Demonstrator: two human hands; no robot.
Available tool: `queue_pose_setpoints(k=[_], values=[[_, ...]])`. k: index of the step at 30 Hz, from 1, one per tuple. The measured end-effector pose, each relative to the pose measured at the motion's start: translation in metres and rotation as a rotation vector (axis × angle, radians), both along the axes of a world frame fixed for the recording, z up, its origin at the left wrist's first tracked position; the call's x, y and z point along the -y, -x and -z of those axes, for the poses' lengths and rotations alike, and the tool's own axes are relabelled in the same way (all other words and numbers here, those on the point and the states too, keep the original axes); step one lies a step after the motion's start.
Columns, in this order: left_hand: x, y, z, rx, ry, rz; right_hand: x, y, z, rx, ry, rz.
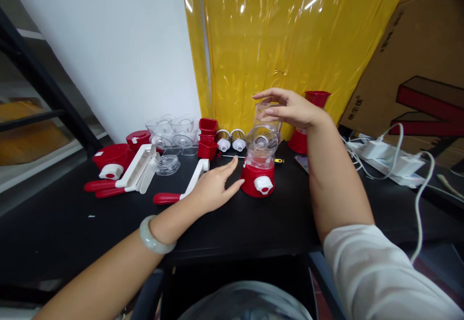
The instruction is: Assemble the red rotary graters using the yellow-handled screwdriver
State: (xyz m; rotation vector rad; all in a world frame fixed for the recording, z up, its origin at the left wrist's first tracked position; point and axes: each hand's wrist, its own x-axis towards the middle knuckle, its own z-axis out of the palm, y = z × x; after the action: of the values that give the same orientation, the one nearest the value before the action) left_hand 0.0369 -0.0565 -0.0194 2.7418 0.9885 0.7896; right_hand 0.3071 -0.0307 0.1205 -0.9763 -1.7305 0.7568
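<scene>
I see the grinder (258, 164) standing upright on the tabletop (282, 223), set back from its front edge. My left hand (215, 189) is beside the red base (249, 182), thumb parted from outstretched fingers; contact I can't make out. My right hand (292, 107) arches at the hopper (266, 123), fingers curved; whether they grip it I can't tell.
</scene>
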Motion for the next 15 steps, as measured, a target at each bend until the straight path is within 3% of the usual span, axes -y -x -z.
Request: queue_pose_setpoints(k=[4,8,13,15], values=[[-0.006,-0.001,-0.007,0.117,0.008,0.088,-0.007,-0.007,0.005,-0.123,0.044,-0.027],[-0.008,-0.013,-0.022,0.156,-0.139,0.157,-0.016,-0.021,0.01,-0.2,0.028,0.06],[-0.019,-0.027,-0.03,0.162,-0.27,0.189,-0.036,-0.043,0.017,-0.276,-0.135,0.124],[-0.027,-0.029,-0.029,0.163,-0.263,0.26,-0.046,-0.051,0.02,-0.322,-0.203,0.16]])
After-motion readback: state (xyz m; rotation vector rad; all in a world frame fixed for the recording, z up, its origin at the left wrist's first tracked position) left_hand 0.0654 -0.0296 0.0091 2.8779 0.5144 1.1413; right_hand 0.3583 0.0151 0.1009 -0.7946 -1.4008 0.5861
